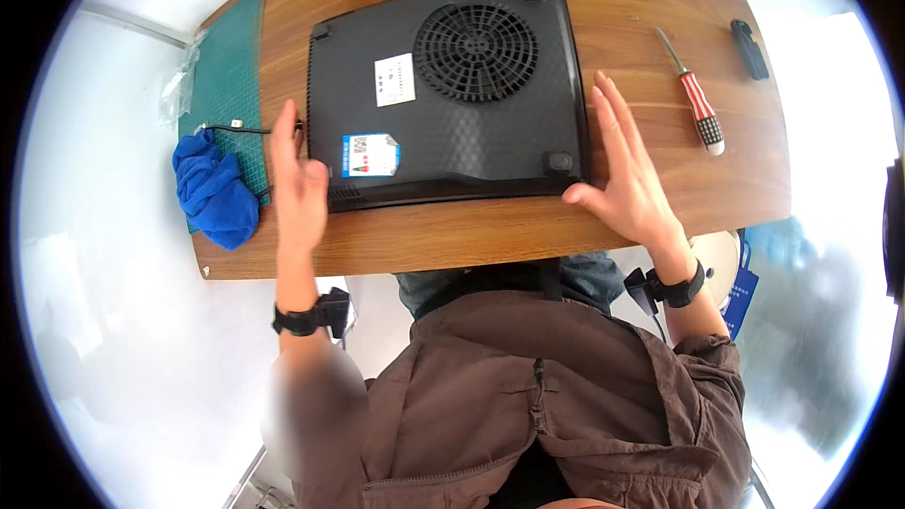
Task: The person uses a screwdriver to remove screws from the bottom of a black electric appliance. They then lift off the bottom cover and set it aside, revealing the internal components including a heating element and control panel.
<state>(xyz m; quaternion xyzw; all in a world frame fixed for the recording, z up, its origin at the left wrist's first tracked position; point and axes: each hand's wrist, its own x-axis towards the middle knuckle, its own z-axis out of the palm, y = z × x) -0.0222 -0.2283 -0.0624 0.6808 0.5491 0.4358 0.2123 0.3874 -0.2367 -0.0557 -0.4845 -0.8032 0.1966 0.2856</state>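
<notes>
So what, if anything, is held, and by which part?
No grip shows: the open left hand and right hand flank the black appliance; contact is unclear.

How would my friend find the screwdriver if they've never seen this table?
On the wooden table, find the big black appliance. Look to its right, beyond the right hand, for the screwdriver. Its red-and-white striped handle and thin metal shaft set it apart from the small black object farther right.

We've got a blk appliance [448, 111] in textured plastic, glossy at the edge, w/ 2 paper-like labels [395, 81]. Our tabletop [726, 188] looks smooth wood-grain; blue cloth [215, 188], matt & crumpled; screwdriver [695, 99], metal shaft w/ plastic-looking handle; wrap [177, 90], thin clear plastic.
</notes>
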